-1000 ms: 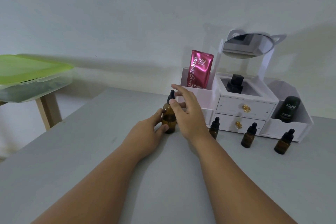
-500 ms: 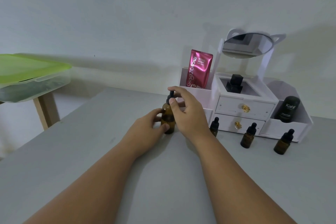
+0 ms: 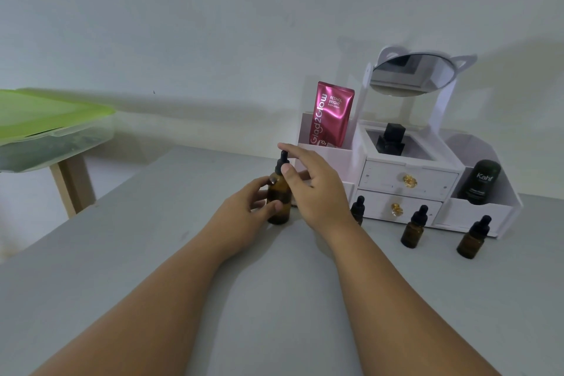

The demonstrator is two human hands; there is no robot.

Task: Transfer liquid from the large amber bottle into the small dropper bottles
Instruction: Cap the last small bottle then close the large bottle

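A: Entry 1. Layout?

B: Grey table point(image 3: 152, 269); white organizer point(image 3: 406, 176) at 2 o'clock.

A: Large amber bottle point(image 3: 278, 201)?

B: Upright at 12 o'clock. Left hand point(image 3: 241, 214) wraps its body; right hand point(image 3: 317, 192) pinches the dropper cap point(image 3: 283, 160) between thumb and forefinger. The cap looks seated.

A: Small dropper bottles point(image 3: 413, 227)?

B: 3, upright, capped, at 3 to 4 o'clock of the large bottle, untouched. Fill levels: cannot tell.

A: Progress?

B: Judged at step 1, opening. Nothing appears transferred; drawing liquid, uncapping and filling all 3 remain.
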